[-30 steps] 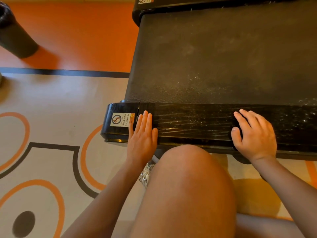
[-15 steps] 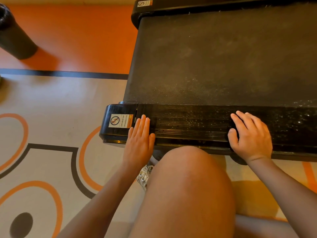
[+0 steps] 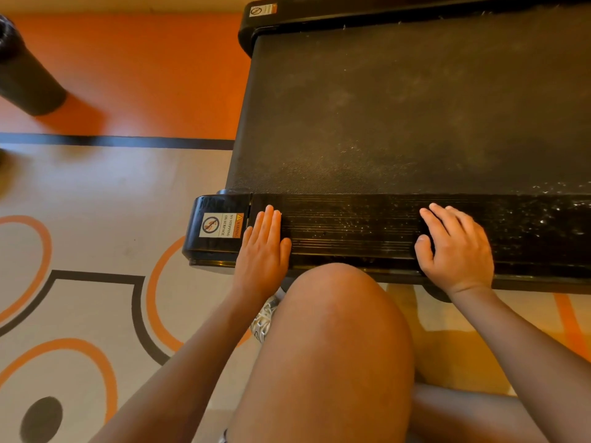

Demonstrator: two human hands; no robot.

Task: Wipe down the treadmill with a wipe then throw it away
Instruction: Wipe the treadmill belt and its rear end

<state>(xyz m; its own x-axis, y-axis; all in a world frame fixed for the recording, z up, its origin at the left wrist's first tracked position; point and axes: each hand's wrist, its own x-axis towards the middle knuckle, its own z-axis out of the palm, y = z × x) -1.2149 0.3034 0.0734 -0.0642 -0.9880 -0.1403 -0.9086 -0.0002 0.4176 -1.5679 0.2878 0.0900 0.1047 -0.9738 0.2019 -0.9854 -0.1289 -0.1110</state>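
Head view shows your left hand (image 3: pixel 263 251) lying flat, palm down, on the near side rail (image 3: pixel 351 231) of the treadmill (image 3: pixel 399 107), its fingers (image 3: pixel 270 219) straight and close together, holding nothing you can see. Just left of those fingers sits a white warning sticker (image 3: pixel 220 225) on the rail's rounded end cap (image 3: pixel 204 238). Your right hand (image 3: pixel 455 247) rests well to the right on the same rail, its fingers (image 3: pixel 447 219) slightly spread and curled over something dark; the wipe is not visible as a separate thing, so you cannot tell whether that hand holds it.

Between your two hands the rail is glossy black with fine lengthwise ridges and scattered pale specks. To the right of your right fingers the rail carries brighter wet-looking flecks. Beyond all your fingertips lies the belt (image 3: pixel 415 116), matt black, finely textured, with faint dusty smudges. A second small sticker (image 3: pixel 263 9) sits on the far rail's end.

Your bare knee (image 3: pixel 335 314) rises between your forearms, touching the rail's near edge, and a patterned shoe (image 3: pixel 265 318) shows beside it, below your left wrist. The floor (image 3: pixel 96 193) left of your left hand is pale with orange rings and dark lines; farther off it turns solid orange, where a black cylinder (image 3: pixel 25 71) stands.
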